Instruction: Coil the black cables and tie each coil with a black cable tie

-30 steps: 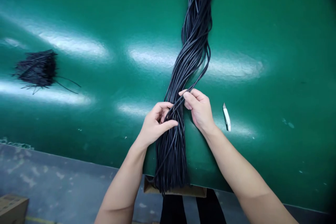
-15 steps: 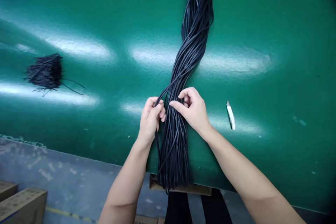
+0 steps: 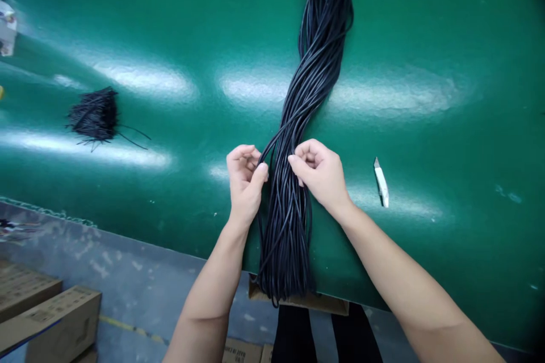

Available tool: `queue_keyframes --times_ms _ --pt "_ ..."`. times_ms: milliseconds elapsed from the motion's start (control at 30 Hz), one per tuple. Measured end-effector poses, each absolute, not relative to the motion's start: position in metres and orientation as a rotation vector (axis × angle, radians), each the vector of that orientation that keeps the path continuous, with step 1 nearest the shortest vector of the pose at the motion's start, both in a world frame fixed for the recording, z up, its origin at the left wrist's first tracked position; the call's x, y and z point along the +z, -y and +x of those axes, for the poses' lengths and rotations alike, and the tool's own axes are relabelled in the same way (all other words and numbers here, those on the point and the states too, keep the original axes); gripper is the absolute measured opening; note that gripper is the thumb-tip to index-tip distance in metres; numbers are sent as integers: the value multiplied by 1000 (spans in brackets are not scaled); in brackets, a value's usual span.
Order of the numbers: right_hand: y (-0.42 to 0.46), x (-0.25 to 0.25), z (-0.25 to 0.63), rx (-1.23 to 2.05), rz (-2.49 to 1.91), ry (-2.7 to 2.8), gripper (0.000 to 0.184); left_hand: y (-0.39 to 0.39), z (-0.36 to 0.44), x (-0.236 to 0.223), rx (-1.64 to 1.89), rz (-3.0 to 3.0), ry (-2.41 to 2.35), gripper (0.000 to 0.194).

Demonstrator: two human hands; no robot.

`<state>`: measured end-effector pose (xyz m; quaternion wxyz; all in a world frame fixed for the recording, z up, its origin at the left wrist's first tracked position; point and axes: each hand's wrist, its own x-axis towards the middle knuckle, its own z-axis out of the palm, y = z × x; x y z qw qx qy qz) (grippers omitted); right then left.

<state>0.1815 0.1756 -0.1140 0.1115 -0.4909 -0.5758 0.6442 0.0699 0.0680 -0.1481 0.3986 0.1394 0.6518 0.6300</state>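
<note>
black cable bundle (image 3: 313,74), lying lengthwise across the green table (image 3: 426,261), its near end just over the table's near edge, its far part running out of view. below that edge: an open cardboard box (image 3: 332,304) under the bundle's end, the person's dark-clad legs (image 3: 296,334), and, on the floor to the left, cardboard cartons (image 3: 63,323). left hand (image 3: 247,184): loosely curled at the bundle's left side, holding a few strands (image 3: 264,153) between thumb and fingers. right hand (image 3: 319,173): thumb and forefinger in a narrow pinch, touching the bundle's right side; whether a strand lies between them cannot be told. white-handled knife (image 3: 382,184): right of the right hand, blade toward the far edge. short black cable pile (image 3: 96,116): well to the left, farther from the near edge than the hands.
</note>
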Motion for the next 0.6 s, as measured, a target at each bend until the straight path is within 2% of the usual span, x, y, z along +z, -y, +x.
queue_keyframes --times_ms 67,133,233,300,367,600 --pt "-181 -114 182 2325 -1303 1411 25 -64 69 -148 1568 588 -1797 13" --pt "-184 -113 182 2520 -1229 1280 34 -60 67 -149 1514 778 -1831 11" --pt "-182 -111 181 2438 -1294 1308 43 -56 67 -151 1490 893 -1738 25" --pt "-179 -110 180 2359 -1348 1357 46 -55 69 -151 1490 896 -1673 41" --pt "-176 -110 179 2326 -1384 1385 45 -56 73 -151 1509 862 -1631 47" --pt "-172 -111 181 2304 -1404 1344 49 -60 78 -153 1572 424 -1516 32"
